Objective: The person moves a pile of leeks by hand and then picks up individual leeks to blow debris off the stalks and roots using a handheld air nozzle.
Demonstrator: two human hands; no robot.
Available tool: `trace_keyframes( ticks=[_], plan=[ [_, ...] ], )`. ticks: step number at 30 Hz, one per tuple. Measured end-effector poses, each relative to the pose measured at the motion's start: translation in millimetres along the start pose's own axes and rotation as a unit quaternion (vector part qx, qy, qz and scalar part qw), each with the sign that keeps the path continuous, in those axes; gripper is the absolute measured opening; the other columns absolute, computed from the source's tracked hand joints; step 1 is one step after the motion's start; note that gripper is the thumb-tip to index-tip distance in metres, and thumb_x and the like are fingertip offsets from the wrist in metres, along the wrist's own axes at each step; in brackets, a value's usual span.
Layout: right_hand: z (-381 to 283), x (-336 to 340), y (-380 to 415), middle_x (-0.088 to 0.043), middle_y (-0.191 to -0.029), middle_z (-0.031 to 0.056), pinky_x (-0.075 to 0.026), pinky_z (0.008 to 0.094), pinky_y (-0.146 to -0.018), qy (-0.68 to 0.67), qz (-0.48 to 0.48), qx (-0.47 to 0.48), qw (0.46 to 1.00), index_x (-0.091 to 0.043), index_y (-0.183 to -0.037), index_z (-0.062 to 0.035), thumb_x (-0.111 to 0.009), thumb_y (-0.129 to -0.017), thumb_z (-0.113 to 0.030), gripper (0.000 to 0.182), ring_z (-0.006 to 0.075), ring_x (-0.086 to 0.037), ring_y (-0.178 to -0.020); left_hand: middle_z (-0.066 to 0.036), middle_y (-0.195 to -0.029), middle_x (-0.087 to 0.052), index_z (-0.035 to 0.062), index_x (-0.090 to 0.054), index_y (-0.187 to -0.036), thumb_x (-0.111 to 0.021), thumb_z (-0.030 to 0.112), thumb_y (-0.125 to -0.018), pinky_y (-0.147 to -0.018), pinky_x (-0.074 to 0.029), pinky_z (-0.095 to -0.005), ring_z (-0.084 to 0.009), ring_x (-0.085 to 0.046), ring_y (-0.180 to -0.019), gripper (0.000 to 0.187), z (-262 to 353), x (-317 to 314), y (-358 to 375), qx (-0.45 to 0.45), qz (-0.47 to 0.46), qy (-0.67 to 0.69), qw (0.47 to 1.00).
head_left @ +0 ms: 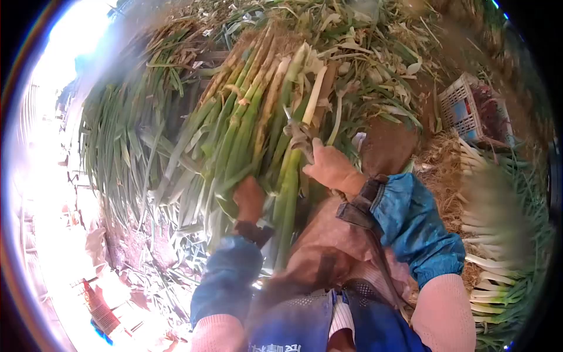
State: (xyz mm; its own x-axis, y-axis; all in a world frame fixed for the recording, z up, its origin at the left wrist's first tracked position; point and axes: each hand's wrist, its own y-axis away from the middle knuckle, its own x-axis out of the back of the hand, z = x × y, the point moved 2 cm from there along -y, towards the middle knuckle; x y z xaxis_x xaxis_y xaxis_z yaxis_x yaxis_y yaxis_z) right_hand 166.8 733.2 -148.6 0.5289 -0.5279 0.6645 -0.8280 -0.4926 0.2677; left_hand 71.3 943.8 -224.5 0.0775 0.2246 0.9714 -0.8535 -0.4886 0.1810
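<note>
Long green onions (240, 126) lie in a heap in front of me, their leaves toward my body and the left. My right hand (334, 167) is closed around a small tool (299, 138) whose pointed metal tip shows above the fingers, beside a pale onion stalk (315, 94). On the lower part of the heap, my left hand (249, 199) is among the green leaves; its fingers are hidden by leaves and blur.
A crate (463, 108) stands at the upper right. Below it, white-stemmed onions (489, 276) are laid out in a row. Loose leaf scraps (375, 64) cover the ground at the top. More onion leaves (117, 135) hang at the left.
</note>
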Motion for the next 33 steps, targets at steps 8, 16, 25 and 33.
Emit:
trace_keyframes(
  ticks=[8,16,25,33],
  plan=[
    [-29,10,52,-0.057,-0.078,0.0317,-0.043,0.0496,-0.068,-0.039,-0.088,0.055,0.994,-0.042,-0.104,0.007,-0.069,-0.07,-0.026,0.055,0.0469,-0.056,-0.08,-0.023,-0.084,-0.061,0.0,-0.06,-0.082,-0.066,0.021,-0.062,-0.071,-0.046,-0.047,-0.0402,-0.059,-0.08,0.029,-4,51,-11,-0.032,-0.02,0.131,0.991],
    [-46,25,94,-0.059,-0.083,0.0319,-0.045,0.0483,-0.074,-0.064,-0.165,0.045,0.983,-0.044,-0.103,0.0061,-0.067,-0.073,-0.026,0.05,0.0472,-0.058,-0.082,-0.018,-0.089,-0.062,0.0011,-0.059,-0.083,-0.069,0.021,-0.06,-0.076,-0.046,-0.0441,-0.0359,-0.059,-0.089,0.032,34,85,-20,-0.05,-0.01,0.102,0.993],
    [-21,24,96,-0.058,-0.083,0.0304,-0.043,0.046,-0.072,-0.068,-0.143,0.024,0.987,-0.045,-0.108,0.004,-0.068,-0.072,-0.026,0.052,0.046,-0.056,-0.083,-0.018,-0.091,-0.062,0.002,-0.06,-0.087,-0.072,0.022,-0.058,-0.076,-0.046,-0.0428,-0.0353,-0.059,-0.09,0.037,47,75,-15,-0.031,-0.03,0.075,0.996],
    [-11,27,81,-0.057,-0.083,0.0319,-0.043,0.0473,-0.073,-0.084,-0.094,0.032,0.992,-0.045,-0.103,0.0069,-0.068,-0.072,-0.025,0.05,0.0464,-0.056,-0.085,-0.016,-0.086,-0.06,0.002,-0.065,-0.088,-0.069,0.021,-0.062,-0.073,-0.045,-0.0401,-0.0324,-0.058,-0.084,0.032,44,66,-33,-0.087,-0.147,0.171,0.97]
  ],
)
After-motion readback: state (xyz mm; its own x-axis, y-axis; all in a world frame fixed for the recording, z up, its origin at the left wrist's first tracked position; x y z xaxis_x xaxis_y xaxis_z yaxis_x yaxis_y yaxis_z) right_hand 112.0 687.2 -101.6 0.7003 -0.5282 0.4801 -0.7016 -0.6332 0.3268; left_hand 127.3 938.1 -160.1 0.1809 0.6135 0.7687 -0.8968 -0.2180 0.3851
